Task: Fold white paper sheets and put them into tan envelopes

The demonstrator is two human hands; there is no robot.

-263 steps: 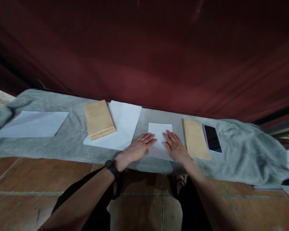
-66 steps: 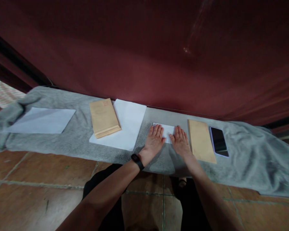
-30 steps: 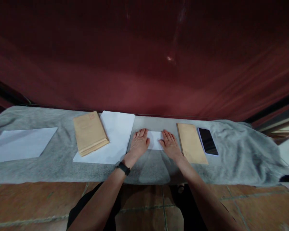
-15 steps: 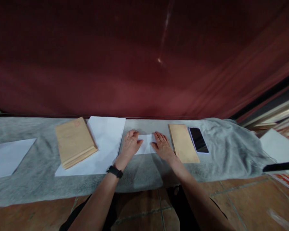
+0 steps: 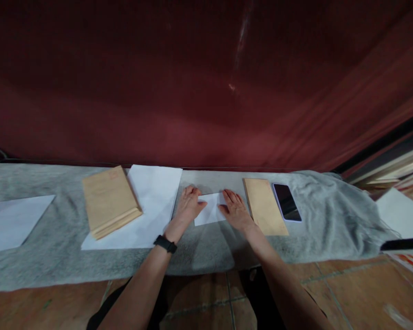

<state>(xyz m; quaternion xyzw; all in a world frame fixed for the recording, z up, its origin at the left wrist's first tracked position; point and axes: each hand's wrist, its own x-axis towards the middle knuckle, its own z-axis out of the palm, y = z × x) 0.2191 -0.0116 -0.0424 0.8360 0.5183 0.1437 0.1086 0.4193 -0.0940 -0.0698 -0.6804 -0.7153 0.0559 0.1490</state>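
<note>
A small white folded paper [image 5: 209, 209] lies on the grey cloth between my hands. My left hand [image 5: 189, 206] rests on its left end, thumb pointing inward and fingers lying flat. On its right end lies my right hand [image 5: 234, 210], palm down, fingers spread and thumb toward the middle. Left of my left hand are large white sheets [image 5: 158, 192], with a stack of brown envelopes [image 5: 110, 197] on top of them. Just right of my right hand is a smaller brown envelope pile [image 5: 265, 206].
A phone [image 5: 287, 202] with a pale purple edge lies beyond the right envelopes. More white paper [image 5: 17, 220] is at the far left. The grey cloth [image 5: 333, 215] is wrinkled at the right. A dark red wall [image 5: 192, 114] rises behind.
The view has shifted slightly, so most items sit a little further right. The small paper's lower edge is tilted a bit more; both hands remain on it.
</note>
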